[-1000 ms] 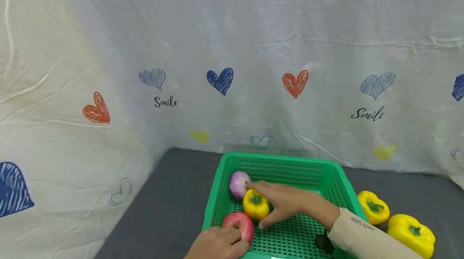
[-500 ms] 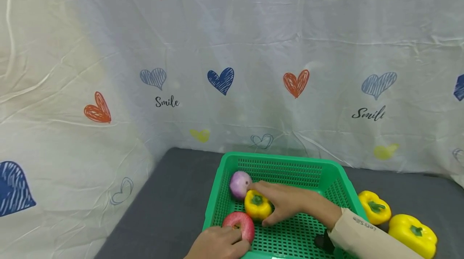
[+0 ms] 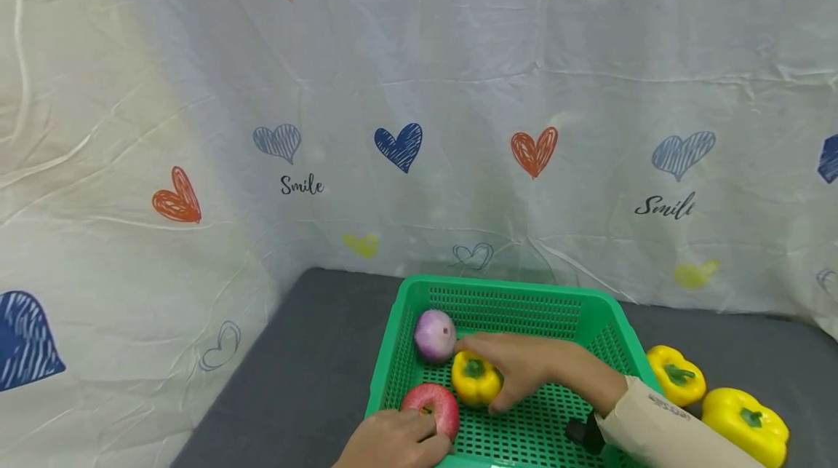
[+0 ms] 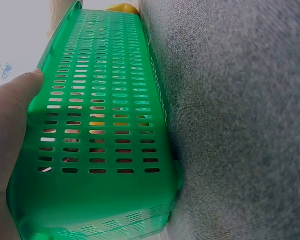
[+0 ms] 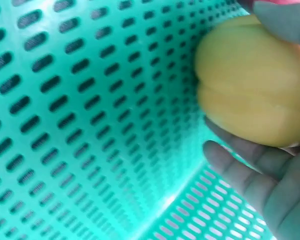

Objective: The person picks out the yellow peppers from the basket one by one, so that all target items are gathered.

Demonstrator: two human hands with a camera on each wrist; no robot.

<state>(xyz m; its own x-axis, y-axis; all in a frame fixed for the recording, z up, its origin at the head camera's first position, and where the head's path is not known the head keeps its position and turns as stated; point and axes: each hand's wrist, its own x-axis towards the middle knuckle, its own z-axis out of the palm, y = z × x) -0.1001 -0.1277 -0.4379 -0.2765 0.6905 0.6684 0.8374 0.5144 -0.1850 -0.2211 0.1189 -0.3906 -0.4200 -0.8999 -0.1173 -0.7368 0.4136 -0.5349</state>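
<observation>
A yellow bell pepper (image 3: pixel 474 379) is inside the green perforated basket (image 3: pixel 511 284), between the thumb and fingers of my right hand (image 3: pixel 517 366). In the right wrist view the thumb lies on one side of the pepper (image 5: pixel 255 82) and the fingers curl under the other. My left hand (image 3: pixel 396 439) grips the basket's near-left rim, its thumb along the outside in the left wrist view. Its fingers overlap a red apple (image 3: pixel 432 399) in the head view. A purple onion (image 3: pixel 435 335) sits in the back left corner of the basket, close to my right fingertips.
Two more yellow bell peppers, a farther one (image 3: pixel 676 375) and a nearer one (image 3: pixel 746 426), lie on the dark grey table (image 3: pixel 275 381) right of the basket. Behind rises a white curtain (image 3: pixel 458 89) printed with hearts.
My right hand has shifted slightly right and toward me, and the yellow bell pepper has moved with it, away from the onion. The left hand, apple and basket have stayed put.
</observation>
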